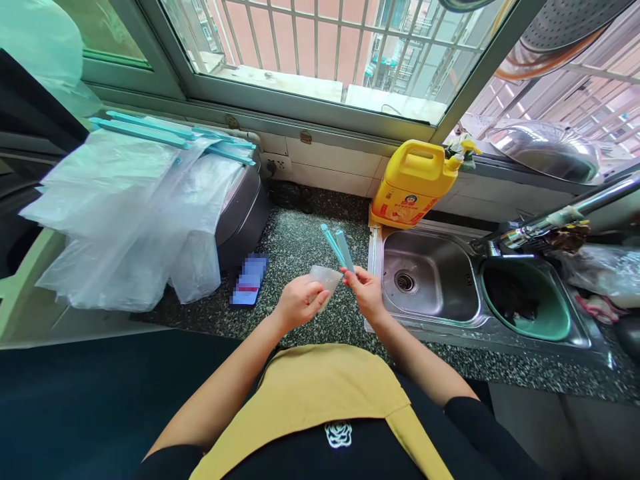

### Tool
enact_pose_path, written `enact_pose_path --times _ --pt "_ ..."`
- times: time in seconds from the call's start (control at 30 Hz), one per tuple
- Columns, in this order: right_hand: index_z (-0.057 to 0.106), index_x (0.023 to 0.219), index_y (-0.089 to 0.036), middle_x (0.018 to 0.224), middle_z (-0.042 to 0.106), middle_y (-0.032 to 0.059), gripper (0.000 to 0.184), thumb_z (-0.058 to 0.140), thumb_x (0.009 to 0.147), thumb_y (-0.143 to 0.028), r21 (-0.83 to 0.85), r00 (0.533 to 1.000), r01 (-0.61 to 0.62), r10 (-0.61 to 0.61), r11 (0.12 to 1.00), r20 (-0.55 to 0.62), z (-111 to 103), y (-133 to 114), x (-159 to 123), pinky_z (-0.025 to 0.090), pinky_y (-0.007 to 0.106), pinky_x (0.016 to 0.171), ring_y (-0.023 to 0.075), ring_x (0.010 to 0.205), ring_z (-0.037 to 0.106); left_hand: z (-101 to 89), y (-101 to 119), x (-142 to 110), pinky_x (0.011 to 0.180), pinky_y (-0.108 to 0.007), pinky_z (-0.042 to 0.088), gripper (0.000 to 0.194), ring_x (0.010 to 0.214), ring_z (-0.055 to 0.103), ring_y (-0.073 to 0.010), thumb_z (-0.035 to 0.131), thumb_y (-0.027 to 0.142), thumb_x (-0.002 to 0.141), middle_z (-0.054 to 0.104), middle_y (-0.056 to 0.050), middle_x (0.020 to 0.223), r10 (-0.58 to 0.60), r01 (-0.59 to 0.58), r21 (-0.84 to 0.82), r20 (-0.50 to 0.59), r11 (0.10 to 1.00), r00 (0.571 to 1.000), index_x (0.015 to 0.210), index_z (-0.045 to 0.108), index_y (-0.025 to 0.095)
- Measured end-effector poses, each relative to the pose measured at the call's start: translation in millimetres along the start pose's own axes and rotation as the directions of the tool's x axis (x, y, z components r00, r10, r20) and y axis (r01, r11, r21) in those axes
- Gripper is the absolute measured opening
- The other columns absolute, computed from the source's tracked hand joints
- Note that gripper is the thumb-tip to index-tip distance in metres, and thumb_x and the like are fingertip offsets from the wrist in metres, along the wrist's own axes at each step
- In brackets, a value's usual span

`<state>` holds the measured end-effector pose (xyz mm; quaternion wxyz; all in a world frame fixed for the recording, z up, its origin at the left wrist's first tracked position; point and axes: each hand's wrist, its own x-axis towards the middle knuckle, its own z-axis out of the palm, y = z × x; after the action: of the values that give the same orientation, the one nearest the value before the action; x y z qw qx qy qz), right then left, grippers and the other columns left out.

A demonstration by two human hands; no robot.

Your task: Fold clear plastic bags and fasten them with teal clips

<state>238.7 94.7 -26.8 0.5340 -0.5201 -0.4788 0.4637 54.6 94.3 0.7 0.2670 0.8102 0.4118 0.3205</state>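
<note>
My left hand point(301, 301) is closed on a small, whitish translucent plastic bag point(326, 278), which sticks out past the thumb. The fingers of my right hand point(366, 291) pinch light-blue bag sealing clips point(345, 251), long thin sticks that point up and away from me and fan apart at the top. Both hands are close together over the speckled dark countertop point(300, 240), left of the sink. The bag's right tip reaches the right fingertips; whether they grip it too I cannot tell.
Clear plastic bags point(135, 220) with more blue sealing clips point(145, 132) drape over a dark appliance point(245, 213) at left. A phone point(250, 280) lies before it. A yellow jug point(411, 183) stands behind the steel sink point(435, 273); a green basin point(530, 320) sits at right.
</note>
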Motion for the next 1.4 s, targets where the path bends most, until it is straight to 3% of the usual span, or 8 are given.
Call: enact_pose_path --times 0.2,0.3,0.37,0.47,0.57,0.87,1.13,1.4 --pt "0.066 0.072 -0.017 0.072 0.064 0.0015 0.029 0.066 0.074 -0.047 0.020 0.999 0.021 -0.022 1.000 0.044 11 -7 -3 0.048 0.027 0.062 0.0139 0.067 0.057 0.0 7 -6 0.070 -0.030 0.043 0.022 0.070 0.058 -0.0180 0.049 0.034 0.084 0.065 -0.007 0.072 0.025 -0.026 -0.065 -0.017 0.998 1.000 0.076 0.063 0.019" --pt "0.063 0.067 -0.017 0.068 0.061 0.0006 0.031 0.065 0.074 -0.047 0.033 0.999 0.023 -0.023 0.999 0.023 9 -8 -4 0.047 0.026 0.060 0.0133 0.064 0.055 0.3 9 -9 0.079 -0.031 0.046 0.040 0.084 0.061 -0.0189 0.056 0.039 0.081 0.067 -0.010 0.098 -0.186 0.122 -0.319 -0.178 0.940 0.966 0.115 0.055 0.019" --pt "0.062 0.068 -0.018 0.069 0.061 0.0010 0.031 0.064 0.075 -0.048 0.017 0.999 0.041 -0.041 0.999 0.015 9 -9 -4 0.047 0.026 0.061 0.0139 0.066 0.056 1.6 9 -6 0.078 -0.031 0.047 0.061 0.083 0.061 -0.0186 0.062 0.046 0.074 0.066 -0.009 0.098 -0.386 0.252 -0.516 -0.170 0.819 0.907 0.127 0.046 0.019" --pt "0.064 0.072 -0.018 0.074 0.063 0.0025 0.030 0.063 0.077 -0.048 -0.019 0.996 0.087 -0.086 0.996 0.026 10 -10 -6 0.048 0.028 0.065 0.0152 0.070 0.057 2.9 9 1 0.068 -0.029 0.048 0.058 0.071 0.060 -0.0182 0.069 0.053 0.063 0.067 -0.007 0.081 -0.552 0.434 -0.682 0.053 0.589 0.832 0.104 0.061 0.013" --pt "0.065 0.078 -0.019 0.080 0.063 0.0039 0.030 0.060 0.080 -0.049 -0.029 0.989 0.143 -0.142 0.989 0.042 9 -13 -8 0.049 0.028 0.065 0.0158 0.073 0.058 -0.2 7 5 0.060 -0.026 0.045 0.046 0.062 0.055 -0.0152 0.071 0.055 0.058 0.065 -0.004 0.068 -0.603 0.495 -0.707 0.120 0.505 0.788 0.073 0.065 0.012" --pt "0.068 0.094 -0.022 0.083 0.066 0.0051 0.020 0.055 0.086 -0.035 -0.189 0.942 0.336 -0.323 0.923 0.097 -9 -22 -19 0.051 0.034 0.071 0.0188 0.079 0.061 -23.0 10 7 0.063 -0.025 0.044 0.038 0.066 0.054 -0.0148 0.067 0.052 0.067 0.063 -0.003 0.070 -0.521 0.394 -0.638 -0.013 0.661 0.854 0.072 0.068 0.014" --pt "0.065 0.111 -0.025 0.102 0.069 0.0074 0.026 0.055 0.087 -0.026 -0.223 0.888 0.458 -0.450 0.860 0.091 -5 -21 -26 0.055 0.036 0.075 0.0206 0.088 0.066 -16.0 20 16 0.060 -0.025 0.043 0.036 0.061 0.051 -0.0133 0.067 0.051 0.067 0.061 -0.002 0.064 -0.469 0.371 -0.667 0.037 0.646 0.883 0.067 0.067 0.014" --pt "0.063 0.114 -0.026 0.104 0.070 0.0083 0.029 0.057 0.086 -0.021 -0.292 0.813 0.581 -0.562 0.760 0.154 -8 -22 -24 0.056 0.039 0.080 0.0224 0.093 0.066 -8.9 0 11 0.073 -0.031 0.048 0.035 0.076 0.060 -0.0187 0.069 0.049 0.067 0.068 -0.005 0.077 -0.430 0.353 -0.708 0.076 0.612 0.900 0.075 0.070 0.014"
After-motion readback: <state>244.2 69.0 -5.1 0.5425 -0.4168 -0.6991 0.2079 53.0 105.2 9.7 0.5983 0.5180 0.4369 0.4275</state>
